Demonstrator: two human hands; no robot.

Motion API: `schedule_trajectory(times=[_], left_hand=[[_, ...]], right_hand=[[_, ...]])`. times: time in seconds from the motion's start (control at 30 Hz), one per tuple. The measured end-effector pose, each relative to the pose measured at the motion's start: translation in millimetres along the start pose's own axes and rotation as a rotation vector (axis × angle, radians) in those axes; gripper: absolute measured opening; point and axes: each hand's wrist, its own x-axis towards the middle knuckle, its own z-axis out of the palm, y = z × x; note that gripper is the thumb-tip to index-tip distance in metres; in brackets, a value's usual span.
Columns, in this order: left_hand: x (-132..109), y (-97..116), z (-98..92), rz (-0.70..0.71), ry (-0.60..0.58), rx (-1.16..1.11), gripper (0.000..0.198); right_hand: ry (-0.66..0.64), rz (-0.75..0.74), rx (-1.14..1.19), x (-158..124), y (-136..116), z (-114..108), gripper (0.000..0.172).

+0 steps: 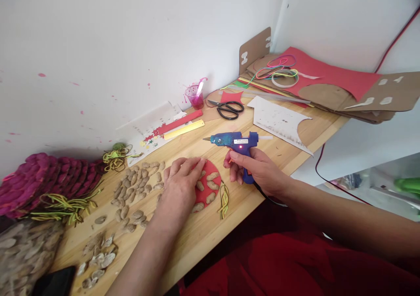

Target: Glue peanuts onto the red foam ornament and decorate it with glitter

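My right hand [254, 168] is closed around the handle of a blue glue gun [233, 141], held upright with its nozzle pointing left and a red light lit on its body. My left hand [181, 179] lies palm down with fingers stretched over a red paper disc [208, 194] on the wooden table [210, 230]. Several nut shells [212, 177] are stuck on the disc. A bundle of yellow and black cord [223, 200] lies at the disc's right edge.
A heap of loose shells [134, 186] lies left of the disc. Magenta-painted shells [49, 180] and yellow cords are at far left. Scissors [228, 108], rulers [182, 127], a pink cup [196, 97], cardboard and red paper [328, 75] lie behind.
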Motion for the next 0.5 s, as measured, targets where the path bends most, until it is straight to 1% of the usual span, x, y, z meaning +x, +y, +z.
schedule_trajectory(times=[0.33, 0.5], left_hand=[[-1.8, -2.6, -0.8, 0.030, 0.062, 0.003, 0.043], [-2.0, -3.6, -4.1, 0.026, 0.051, 0.003, 0.044]], right_hand=[[0.008, -0.001, 0.005, 0.0, 0.5, 1.0, 0.033], [0.004, 0.003, -0.009, 0.7, 4.5, -1.3, 0.031]])
